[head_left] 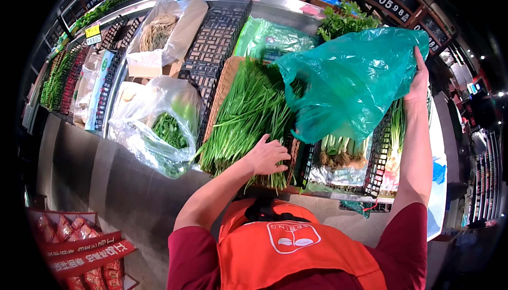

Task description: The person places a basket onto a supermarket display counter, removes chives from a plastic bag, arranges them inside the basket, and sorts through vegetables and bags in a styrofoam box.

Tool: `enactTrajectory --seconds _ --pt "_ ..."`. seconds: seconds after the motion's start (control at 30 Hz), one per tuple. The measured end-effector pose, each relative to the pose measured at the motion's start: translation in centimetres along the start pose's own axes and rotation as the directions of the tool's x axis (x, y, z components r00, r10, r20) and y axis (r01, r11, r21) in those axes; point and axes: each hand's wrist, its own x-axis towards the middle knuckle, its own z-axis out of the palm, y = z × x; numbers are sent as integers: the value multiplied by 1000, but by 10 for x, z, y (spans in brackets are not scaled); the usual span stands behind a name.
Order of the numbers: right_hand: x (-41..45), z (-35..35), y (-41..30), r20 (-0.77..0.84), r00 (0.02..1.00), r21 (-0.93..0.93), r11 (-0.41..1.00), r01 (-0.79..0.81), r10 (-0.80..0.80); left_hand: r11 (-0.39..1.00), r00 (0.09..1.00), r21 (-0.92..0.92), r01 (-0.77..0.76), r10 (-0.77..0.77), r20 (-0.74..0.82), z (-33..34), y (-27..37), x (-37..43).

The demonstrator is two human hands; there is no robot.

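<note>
My right hand [419, 76] grips the closed end of a large green plastic bag [345, 79] at its right side. The bag's open mouth points left over a heap of garlic chives [246, 111], which lies in a wicker basket [222, 91]. My left hand [270, 155] rests on the lower right part of the chives, fingers spread, with nothing clearly gripped. Under the bag, rooted bundles of leafy greens [343, 153] show their white stem ends. The inside of the bag is hidden.
Left of the basket, a clear plastic bag [139, 127] holds greens. Behind it stands an open lined box [184, 31] beside a black lattice tray [210, 39]. Scallions [397, 131] lie at the right. Red snack packs [79, 230] stand low at the left.
</note>
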Motion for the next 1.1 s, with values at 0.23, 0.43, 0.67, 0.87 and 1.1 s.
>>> enactTrajectory --seconds 0.23,0.43,0.67,0.87,1.1 --pt "3 84 -68 86 979 -344 917 203 -184 998 998 22 54 -53 -29 16 -9 -2" --pt "1 112 -164 355 771 -291 721 628 -528 996 995 -25 85 -86 -41 19 -13 1" --pt "-17 9 -149 84 951 -993 -109 54 -297 990 996 -128 52 -62 -70 17 -14 1" --pt "-85 -112 -182 -243 760 -904 425 49 -603 987 993 -136 87 -96 -64 7 -5 -2" --pt "-180 -342 -216 -639 186 -750 658 64 -746 993 992 -15 113 -114 -45 6 8 4"
